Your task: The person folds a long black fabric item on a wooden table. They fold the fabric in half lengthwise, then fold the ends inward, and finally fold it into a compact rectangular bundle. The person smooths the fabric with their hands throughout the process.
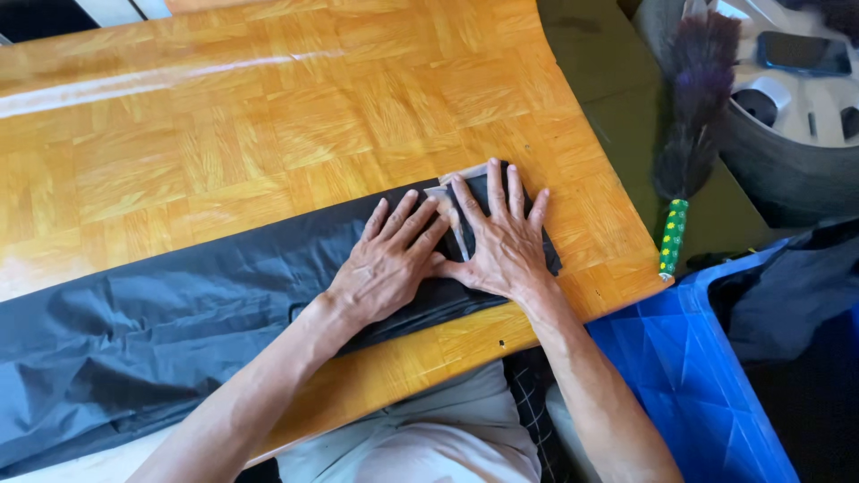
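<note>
Cloth: long dark cloth lies across the wooden table, left part loose and wrinkly | Hands: your left hand and right hand press flat, fingers spread, gripping nothing | Progress: only the right end looks folded; most stays unfolded.

Left hand and right hand flat, side by side, on folded black garment across wooden bench.

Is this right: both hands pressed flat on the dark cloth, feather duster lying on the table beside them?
Not quite. In the head view both the left hand and right hand press flat on the dark cloth, but the feather duster is off the table, past its right edge.
</note>
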